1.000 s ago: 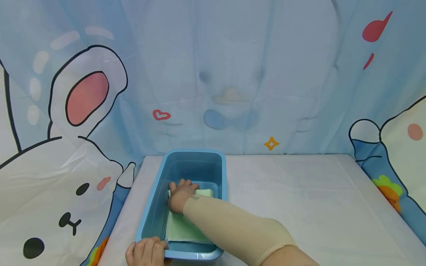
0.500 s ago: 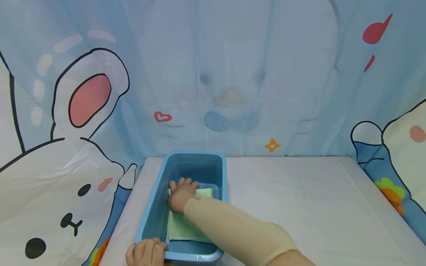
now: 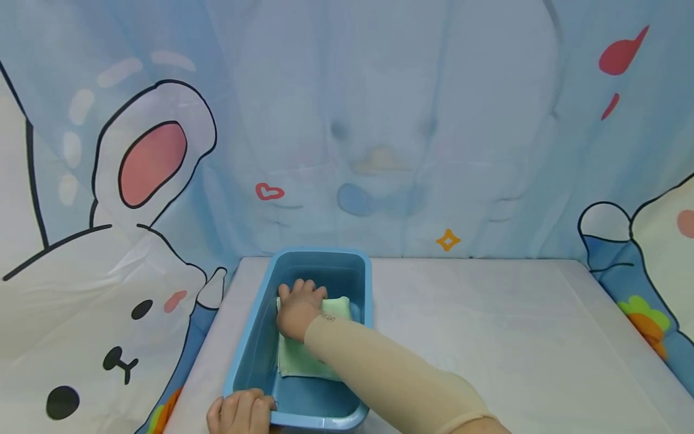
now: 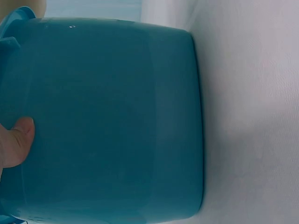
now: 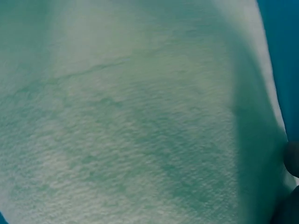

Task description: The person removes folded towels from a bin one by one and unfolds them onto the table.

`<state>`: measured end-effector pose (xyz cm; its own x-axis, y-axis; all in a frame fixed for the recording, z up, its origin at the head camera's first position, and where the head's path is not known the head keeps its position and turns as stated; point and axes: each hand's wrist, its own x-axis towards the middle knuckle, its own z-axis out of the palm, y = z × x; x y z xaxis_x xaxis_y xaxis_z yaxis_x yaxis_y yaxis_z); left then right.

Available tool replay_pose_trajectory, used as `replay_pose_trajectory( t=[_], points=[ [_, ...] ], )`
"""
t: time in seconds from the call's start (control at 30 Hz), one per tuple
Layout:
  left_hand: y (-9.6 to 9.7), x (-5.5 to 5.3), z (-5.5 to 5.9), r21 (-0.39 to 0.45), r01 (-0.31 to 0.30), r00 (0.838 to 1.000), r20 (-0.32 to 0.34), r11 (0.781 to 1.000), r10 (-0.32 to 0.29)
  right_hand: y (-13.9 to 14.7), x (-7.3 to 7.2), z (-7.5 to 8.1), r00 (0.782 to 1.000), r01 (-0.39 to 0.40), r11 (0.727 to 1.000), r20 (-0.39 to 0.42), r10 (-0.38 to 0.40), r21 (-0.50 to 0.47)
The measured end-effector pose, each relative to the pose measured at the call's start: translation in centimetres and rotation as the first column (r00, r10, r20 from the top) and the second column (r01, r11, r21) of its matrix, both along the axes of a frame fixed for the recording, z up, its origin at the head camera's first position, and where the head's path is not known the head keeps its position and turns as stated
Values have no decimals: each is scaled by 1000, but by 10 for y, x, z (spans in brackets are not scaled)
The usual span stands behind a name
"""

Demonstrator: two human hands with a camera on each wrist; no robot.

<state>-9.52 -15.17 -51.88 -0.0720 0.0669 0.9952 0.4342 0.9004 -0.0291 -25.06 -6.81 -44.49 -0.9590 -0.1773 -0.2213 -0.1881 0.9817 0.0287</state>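
A blue plastic basin (image 3: 367, 289) stands on the left part of the white table. Its near rim is held by my left hand (image 3: 243, 411), with fingers over the rim and the thumb (image 4: 21, 137) against the outer wall. Inside, a folded pale green towel (image 3: 306, 360) lies on the basin floor. Palm down, my right hand (image 3: 300, 310) rests on the towel's far left part, its fingers spread near the far edge. The towel's cloth (image 5: 131, 126) fills most of the right wrist view, with two dark fingertips at the right edge. The palm side is mostly hidden.
The white-covered table (image 3: 477, 337) extends to the right of the basin. A blue curtain (image 3: 379, 78) with printed rabbits hangs behind and at the sides. A beige sleeve (image 3: 390, 367) crosses the basin's right wall and covers part of the towel.
My right hand and the towel have slid away from me toward the basin's far end, baring more floor at the near end. My left hand stays on the rim.
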Motion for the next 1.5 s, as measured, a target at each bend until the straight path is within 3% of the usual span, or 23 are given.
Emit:
replay_pose_trajectory(
  t=[0.17,0.3,0.43,0.57,0.83,1.13,1.5],
  points=[
    [1,1,6,-5,-8,1000,-15,1000,8,1,-8,-1,998,-47,999,-40,48,19],
    [1,2,4,7,-14,1000,-3,1000,14,1,-11,4,996,-69,997,-52,71,41],
    [0,4,-3,10,-27,998,51,1000,26,2,-6,17,997,-66,996,-43,69,55],
    [-2,2,-5,-15,-31,998,62,999,32,8,-2,28,995,-71,996,-61,75,56],
    [-8,11,-6,-95,-39,979,198,995,57,15,-5,39,993,-81,997,-89,82,13],
    [-11,7,-7,-98,-33,990,137,995,46,23,-12,49,994,-86,996,-68,83,-39],
    [-11,9,-6,-110,-26,987,155,994,43,38,-23,55,996,-91,991,-16,90,-97]
  ],
)
